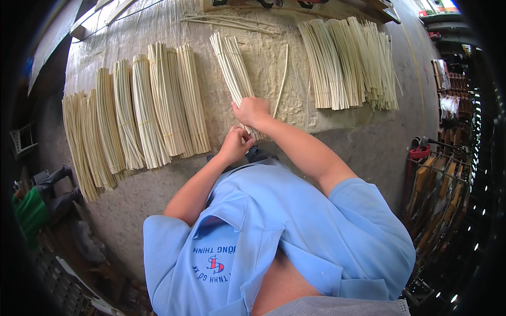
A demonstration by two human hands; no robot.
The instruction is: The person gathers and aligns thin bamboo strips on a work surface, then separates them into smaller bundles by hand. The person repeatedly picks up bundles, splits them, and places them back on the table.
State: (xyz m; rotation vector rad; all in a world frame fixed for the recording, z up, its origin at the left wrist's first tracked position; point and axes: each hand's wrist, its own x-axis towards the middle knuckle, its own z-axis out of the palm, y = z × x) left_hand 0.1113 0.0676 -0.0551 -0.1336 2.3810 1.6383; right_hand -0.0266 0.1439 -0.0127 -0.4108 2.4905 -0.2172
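A bundle of pale cane sticks (pixel 232 66) lies on the low work surface in front of me, its far end pointing away and slightly left. My right hand (pixel 254 112) is closed around the bundle near its close end. Just below, my left hand (pixel 236 143) has its fingers curled together beside the bundle's near tip; whatever is in them is too small to make out. To the right of the held bundle lies a single loose cane stick (pixel 283 79).
Several tied cane bundles (pixel 147 110) lie in a row at left. More bundles (pixel 348 63) are grouped at far right. Loose sticks (pixel 226 22) lie across the far side. A person in a green top (pixel 32 210) is at far left. A rack of boards (pixel 437 189) stands right.
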